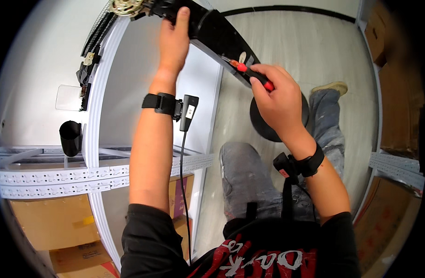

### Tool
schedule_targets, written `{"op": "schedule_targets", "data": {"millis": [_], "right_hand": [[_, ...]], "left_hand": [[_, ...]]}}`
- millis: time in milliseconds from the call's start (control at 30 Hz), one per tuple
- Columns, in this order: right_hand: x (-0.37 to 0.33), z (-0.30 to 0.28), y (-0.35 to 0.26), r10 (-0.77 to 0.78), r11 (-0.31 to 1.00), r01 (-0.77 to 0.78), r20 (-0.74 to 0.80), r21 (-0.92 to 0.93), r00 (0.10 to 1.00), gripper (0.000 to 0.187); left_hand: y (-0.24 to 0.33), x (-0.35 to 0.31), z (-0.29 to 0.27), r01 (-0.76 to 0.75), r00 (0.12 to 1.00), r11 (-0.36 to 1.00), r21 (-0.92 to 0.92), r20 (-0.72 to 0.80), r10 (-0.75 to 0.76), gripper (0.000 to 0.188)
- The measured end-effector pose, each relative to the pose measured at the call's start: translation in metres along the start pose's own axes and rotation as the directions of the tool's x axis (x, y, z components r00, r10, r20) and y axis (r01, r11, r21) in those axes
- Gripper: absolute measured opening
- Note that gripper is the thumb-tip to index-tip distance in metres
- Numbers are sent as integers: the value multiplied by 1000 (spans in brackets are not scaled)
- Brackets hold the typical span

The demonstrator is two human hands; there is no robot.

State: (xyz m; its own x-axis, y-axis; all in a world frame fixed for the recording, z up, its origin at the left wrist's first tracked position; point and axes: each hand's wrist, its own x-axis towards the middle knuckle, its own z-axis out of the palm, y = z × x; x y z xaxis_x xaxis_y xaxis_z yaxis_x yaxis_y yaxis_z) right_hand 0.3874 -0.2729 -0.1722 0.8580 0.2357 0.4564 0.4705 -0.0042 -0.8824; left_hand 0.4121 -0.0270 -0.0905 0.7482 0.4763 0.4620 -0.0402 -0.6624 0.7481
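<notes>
My left hand grips a long black plastic housing at the top of the view, thumb along its upper face. A gold-coloured round metal part shows at the housing's far left end. My right hand holds a screwdriver with a red and black handle. Its shaft points up and left, over the housing's near right part; I cannot tell whether the tip touches. A small pale oval piece is on the housing beside the shaft. Below my right hand, a round black disc is partly hidden.
On the white shelf top at left are a black grille, a clear plate, small dark parts and a black cylinder. Cardboard boxes sit underneath; more boxes stand at right. A cable hangs from my left wrist device.
</notes>
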Motion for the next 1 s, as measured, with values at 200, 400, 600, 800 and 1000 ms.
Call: {"op": "schedule_targets", "data": {"millis": [200,400,600,800,1000], "right_hand": [[0,-26,-4,47,997,-47,10,-59,999,19],[-15,-34,-7,91,995,-89,65,-44,994,19],[-27,-23,-12,60,996,-50,126,-77,990,21],[-30,-12,-11,190,959,-146,171,-242,967,24],[-31,-17,-17,436,899,-402,305,-171,847,31]], "left_hand": [[20,-19,18,-48,999,994,-94,-4,48,50],[25,-42,18,-67,998,983,-170,-15,66,47],[17,-46,8,-55,998,969,-241,3,58,49],[15,-49,3,12,997,979,-203,72,2,50],[21,-60,-9,57,990,979,-197,138,-30,54]]}}
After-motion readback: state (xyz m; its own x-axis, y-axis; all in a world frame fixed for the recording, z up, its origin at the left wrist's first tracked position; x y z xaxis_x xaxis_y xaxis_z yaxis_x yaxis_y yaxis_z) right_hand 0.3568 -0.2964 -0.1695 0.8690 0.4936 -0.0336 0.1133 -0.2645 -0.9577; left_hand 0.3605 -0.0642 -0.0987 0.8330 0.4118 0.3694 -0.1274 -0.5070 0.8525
